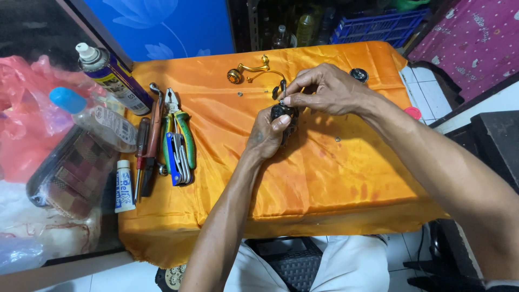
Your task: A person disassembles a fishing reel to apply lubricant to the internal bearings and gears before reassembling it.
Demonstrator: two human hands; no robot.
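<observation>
- The left hand is closed around a small black reel body, held just above the orange cloth; the right hand pinches a tiny part at its top with thumb and forefinger.
- Far left stand a spray can, a clear bottle and a small white tube.
- Next lie screwdrivers, green-handled pliers and a blue hex-key set.
- Beyond the hands rests a gold crank handle; 1 black round cap sits to the right.
- Judging by these loose parts, the reel looks partly taken apart, with its pieces not yet together.
</observation>
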